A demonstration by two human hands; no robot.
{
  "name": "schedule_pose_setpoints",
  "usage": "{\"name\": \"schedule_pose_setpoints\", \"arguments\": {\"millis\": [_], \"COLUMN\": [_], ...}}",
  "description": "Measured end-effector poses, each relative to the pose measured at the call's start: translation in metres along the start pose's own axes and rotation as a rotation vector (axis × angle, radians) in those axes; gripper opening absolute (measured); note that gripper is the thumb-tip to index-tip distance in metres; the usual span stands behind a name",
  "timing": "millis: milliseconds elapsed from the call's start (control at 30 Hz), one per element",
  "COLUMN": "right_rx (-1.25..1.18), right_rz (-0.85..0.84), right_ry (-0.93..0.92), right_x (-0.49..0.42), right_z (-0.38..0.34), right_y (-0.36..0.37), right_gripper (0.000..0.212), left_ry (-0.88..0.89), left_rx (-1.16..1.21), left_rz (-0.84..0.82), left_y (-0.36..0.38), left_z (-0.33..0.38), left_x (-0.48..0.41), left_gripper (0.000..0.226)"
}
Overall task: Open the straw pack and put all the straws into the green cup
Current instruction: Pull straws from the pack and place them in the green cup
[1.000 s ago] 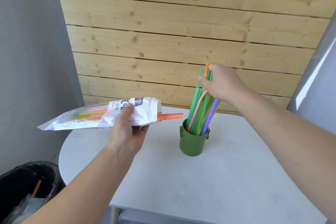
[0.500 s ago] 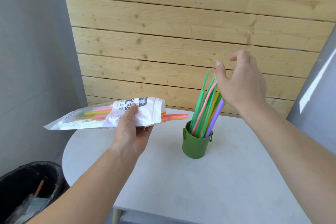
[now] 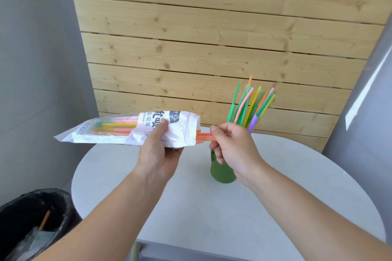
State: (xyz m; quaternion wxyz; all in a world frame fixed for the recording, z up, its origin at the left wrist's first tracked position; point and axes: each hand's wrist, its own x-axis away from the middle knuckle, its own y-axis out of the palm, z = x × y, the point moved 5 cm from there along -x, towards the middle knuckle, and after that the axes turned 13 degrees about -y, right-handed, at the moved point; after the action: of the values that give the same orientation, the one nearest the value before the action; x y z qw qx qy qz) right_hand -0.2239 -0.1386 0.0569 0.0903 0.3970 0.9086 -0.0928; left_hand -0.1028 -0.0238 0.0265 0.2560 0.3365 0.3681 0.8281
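My left hand (image 3: 158, 152) holds the white straw pack (image 3: 118, 130) level above the table's left side, its open end pointing right. Several orange and red straws (image 3: 204, 136) stick out of that end. My right hand (image 3: 232, 147) is closed on their tips, right in front of the green cup (image 3: 220, 172). The cup stands on the round white table (image 3: 212, 218), its upper part hidden by my right hand. Several coloured straws (image 3: 250, 106) stand in it, fanning up and to the right.
A black bin (image 3: 27, 218) with a liner and an orange straw inside stands at the lower left beside the table. A wooden plank wall rises just behind the table. Grey walls close in on the left and right.
My right hand let go of the straws in the cup, lifted open, then came down and left to the pack's open end and closed on the protruding straws. The pack stayed put.
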Motion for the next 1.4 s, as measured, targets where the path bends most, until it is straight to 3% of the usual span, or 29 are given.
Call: {"name": "schedule_pose_setpoints", "arguments": {"millis": [233,467,767,967,1200,1400], "right_rx": [0.095,-0.012,-0.16,-0.315,-0.27,0.008], "right_rz": [0.058,-0.073,0.047,0.215,0.316,0.328], "right_ry": [-0.077,0.012,-0.051,-0.084,-0.121,-0.174], "right_x": [-0.014,-0.003,-0.021,-0.035,-0.045,-0.048], "right_z": [-0.001,0.004,-0.021,-0.041,-0.061,-0.072], "right_y": [-0.025,-0.018,-0.056,-0.095,-0.141,-0.17], "right_gripper": [0.024,0.015,0.01,0.021,0.014,0.018], "left_ry": [0.019,0.01,0.042,0.038,0.042,0.041], "left_rx": [0.063,0.044,0.062,0.055,0.067,0.035], "left_rz": [-0.011,0.032,0.024,0.008,0.04,0.042], "left_y": [-0.009,-0.007,-0.013,-0.016,-0.016,-0.012], "left_z": [0.012,0.007,0.019,0.017,0.017,0.014], "left_x": [-0.008,-0.004,-0.006,-0.008,-0.007,-0.002], "left_gripper": [0.022,0.01,0.011,0.032,0.013,0.018]}}
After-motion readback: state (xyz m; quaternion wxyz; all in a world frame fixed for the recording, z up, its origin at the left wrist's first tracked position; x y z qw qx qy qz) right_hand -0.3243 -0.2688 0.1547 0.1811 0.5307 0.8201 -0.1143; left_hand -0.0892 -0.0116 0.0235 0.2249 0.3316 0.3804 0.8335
